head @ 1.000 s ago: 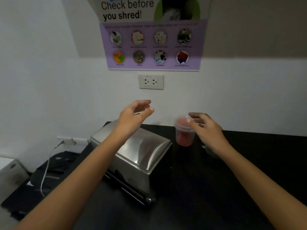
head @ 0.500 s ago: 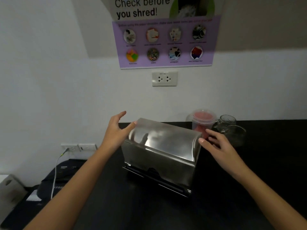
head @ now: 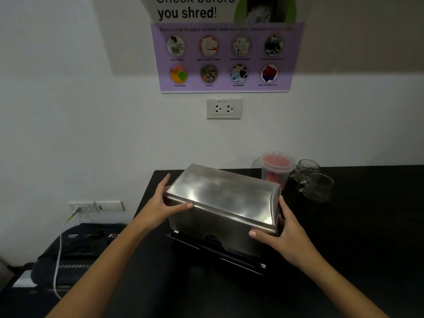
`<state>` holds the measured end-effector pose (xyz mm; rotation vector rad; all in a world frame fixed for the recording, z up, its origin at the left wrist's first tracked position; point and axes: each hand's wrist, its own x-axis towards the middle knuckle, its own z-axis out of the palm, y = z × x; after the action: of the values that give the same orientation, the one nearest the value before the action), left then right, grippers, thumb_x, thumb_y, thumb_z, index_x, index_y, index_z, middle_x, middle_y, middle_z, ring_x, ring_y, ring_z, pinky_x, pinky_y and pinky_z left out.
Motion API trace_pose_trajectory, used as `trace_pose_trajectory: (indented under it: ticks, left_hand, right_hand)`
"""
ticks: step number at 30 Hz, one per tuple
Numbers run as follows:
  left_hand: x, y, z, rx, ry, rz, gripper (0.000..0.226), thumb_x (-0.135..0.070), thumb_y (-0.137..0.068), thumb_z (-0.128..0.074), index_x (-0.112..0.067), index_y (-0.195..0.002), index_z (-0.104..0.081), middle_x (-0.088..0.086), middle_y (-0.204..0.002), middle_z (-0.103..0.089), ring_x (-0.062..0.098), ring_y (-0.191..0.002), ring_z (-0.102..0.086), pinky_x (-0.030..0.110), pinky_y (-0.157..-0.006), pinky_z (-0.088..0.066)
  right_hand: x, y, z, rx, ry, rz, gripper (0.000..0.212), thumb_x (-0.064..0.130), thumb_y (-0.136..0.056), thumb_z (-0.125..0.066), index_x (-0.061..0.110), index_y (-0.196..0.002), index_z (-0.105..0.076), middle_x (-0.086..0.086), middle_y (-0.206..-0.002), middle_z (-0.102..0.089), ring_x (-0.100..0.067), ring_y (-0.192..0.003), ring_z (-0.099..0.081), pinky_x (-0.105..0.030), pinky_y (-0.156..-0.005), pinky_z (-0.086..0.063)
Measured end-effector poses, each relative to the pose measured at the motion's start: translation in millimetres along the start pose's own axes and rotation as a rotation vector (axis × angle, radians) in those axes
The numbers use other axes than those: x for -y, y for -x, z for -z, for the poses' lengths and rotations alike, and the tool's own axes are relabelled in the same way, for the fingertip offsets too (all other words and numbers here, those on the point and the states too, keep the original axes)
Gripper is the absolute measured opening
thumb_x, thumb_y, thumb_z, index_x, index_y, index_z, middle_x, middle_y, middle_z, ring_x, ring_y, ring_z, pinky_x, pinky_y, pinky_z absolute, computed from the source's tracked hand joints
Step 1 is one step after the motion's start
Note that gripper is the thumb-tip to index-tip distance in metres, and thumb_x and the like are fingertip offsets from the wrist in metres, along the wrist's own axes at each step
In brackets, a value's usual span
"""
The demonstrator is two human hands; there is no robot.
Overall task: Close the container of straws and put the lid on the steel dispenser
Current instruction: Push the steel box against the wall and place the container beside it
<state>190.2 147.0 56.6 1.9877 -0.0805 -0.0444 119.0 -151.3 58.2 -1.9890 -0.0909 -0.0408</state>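
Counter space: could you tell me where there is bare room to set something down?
Bare counter lies right of the right hand, in front of the glass mugs. Behind the dispenser, the straw cup and mugs crowd the wall.

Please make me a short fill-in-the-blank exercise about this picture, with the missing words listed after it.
1. Both hands hold the ends of the ____ lid.
2. The plastic cup behind the dispenser holds ____ straws.
3. The left hand and right hand work on a ____ counter.
4. Two ____ mugs stand right of the cup.

Missing words: steel; red; black; glass
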Motion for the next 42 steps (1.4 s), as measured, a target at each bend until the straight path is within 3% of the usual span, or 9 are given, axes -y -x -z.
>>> trace_pose_trajectory:
  ticks: [5,12,20,23,27,30,34,39,42]
  left_hand:
    - [-1,-1,-4,0.021,-0.058,-0.095,0.116,-0.047,-0.048,-0.079,-0.038,-0.142,-0.013,-0.018,-0.132,-0.033,0.005,-0.122,-0.034,0.024,-0.100,-0.031]
    - [4,-6,-4,-0.076,-0.094,-0.116,0.105,-0.040,-0.052,-0.079,-0.027,-0.142,-0.025,-0.001,-0.143,-0.040,0.015,-0.128,-0.039,0.036,-0.107,-0.035]
    - [14,-21,0,-0.083,-0.098,-0.118,0.100,-0.019,-0.062,-0.081,-0.028,-0.142,-0.022,-0.002,-0.143,-0.041,0.016,-0.127,-0.042,0.041,-0.107,-0.038]
    - [17,-30,0,-0.088,-0.150,-0.124,0.103,-0.020,-0.063,-0.081,-0.028,-0.144,-0.017,-0.011,-0.141,-0.036,0.008,-0.129,-0.036,0.033,-0.108,-0.034]
    - [19,-45,2,-0.130,-0.193,-0.143,0.104,-0.021,-0.063,-0.082,-0.026,-0.144,-0.018,-0.010,-0.141,-0.036,0.008,-0.129,-0.035,0.032,-0.108,-0.033]
    - [21,-56,4,-0.145,-0.189,-0.143,0.101,-0.019,-0.063,-0.082,-0.025,-0.144,-0.021,-0.003,-0.141,-0.041,0.014,-0.129,-0.041,0.041,-0.108,-0.036]
    - [23,-69,9,-0.157,-0.170,-0.147,0.098,-0.021,-0.063,-0.081,-0.030,-0.143,-0.024,-0.008,-0.141,-0.040,0.014,-0.129,-0.041,0.046,-0.107,-0.038]
    - [23,-90,16,-0.127,-0.137,-0.159,0.094,-0.013,-0.064,-0.080,-0.041,-0.136,-0.027,-0.006,-0.137,-0.046,0.016,-0.127,-0.045,0.049,-0.104,-0.040]
    - [24,-103,18,-0.125,-0.125,-0.165,0.095,-0.005,-0.064,-0.079,-0.030,-0.138,-0.026,0.002,-0.139,-0.043,0.022,-0.128,-0.043,0.052,-0.105,-0.038]
  right_hand:
    - [-3,-12,6,0.025,0.021,0.021,0.115,0.030,-0.060,-0.081,0.027,-0.144,-0.003,0.004,-0.148,-0.029,-0.008,-0.129,-0.030,-0.024,-0.102,-0.028]
    - [-8,-47,16,0.093,0.001,0.011,0.112,0.019,-0.062,-0.081,0.024,-0.145,-0.006,0.000,-0.144,-0.037,-0.012,-0.128,-0.038,-0.028,-0.108,-0.030]
    - [-12,-93,24,0.130,0.039,0.130,0.094,0.019,-0.064,-0.080,0.037,-0.135,-0.021,0.009,-0.133,-0.045,-0.007,-0.124,-0.043,-0.022,-0.104,-0.033]
    - [-13,-110,25,0.161,0.072,0.154,0.093,0.025,-0.065,-0.079,0.034,-0.137,-0.022,0.014,-0.134,-0.042,-0.007,-0.127,-0.040,-0.019,-0.104,-0.031]
    - [-17,-132,24,0.178,0.097,0.162,0.098,0.027,-0.066,-0.078,0.022,-0.144,-0.018,0.003,-0.144,-0.036,-0.012,-0.132,-0.035,-0.031,-0.112,-0.027]
    - [-18,-148,23,0.187,0.100,0.162,0.096,0.027,-0.064,-0.079,0.024,-0.142,-0.023,0.003,-0.139,-0.044,-0.012,-0.128,-0.042,-0.032,-0.110,-0.030]
    - [-21,-171,20,0.189,0.079,0.126,0.098,0.023,-0.062,-0.082,0.022,-0.141,-0.025,0.000,-0.134,-0.051,-0.014,-0.122,-0.049,-0.039,-0.108,-0.036]
    - [-22,-191,15,0.185,0.110,0.154,0.096,0.028,-0.063,-0.080,0.023,-0.141,-0.025,0.005,-0.129,-0.049,-0.009,-0.117,-0.049,-0.024,-0.101,-0.037]
    - [-20,-202,13,0.183,0.082,0.166,0.096,0.024,-0.065,-0.080,0.020,-0.142,-0.024,0.006,-0.128,-0.050,-0.007,-0.116,-0.049,-0.020,-0.098,-0.037]
